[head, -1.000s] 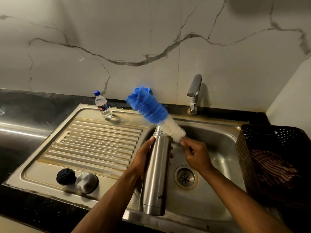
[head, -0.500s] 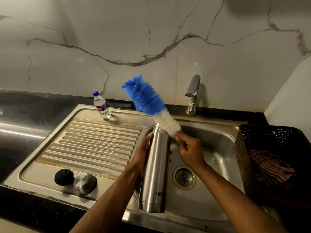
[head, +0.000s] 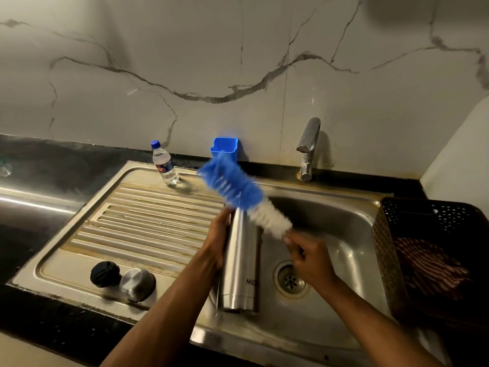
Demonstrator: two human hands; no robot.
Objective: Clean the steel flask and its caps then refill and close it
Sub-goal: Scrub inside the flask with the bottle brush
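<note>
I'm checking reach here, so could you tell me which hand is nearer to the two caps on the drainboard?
Left. The left hand grips the steel flask just right of the caps; the right hand is farther right, over the sink basin.

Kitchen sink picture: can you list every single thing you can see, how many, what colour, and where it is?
steel flask: 1, silver, upright over sink edge
bottle brush: 1, blue and white, above flask mouth
black cap: 1, black, on drainboard
steel cap: 1, silver, beside black cap
water bottle: 1, clear, blue lid, drainboard back
blue holder: 1, blue, on wall
tap: 1, silver, behind sink
sink: 1, steel
basket: 1, dark, right, striped cloth inside
left hand: grips flask
right hand: holds brush
</note>
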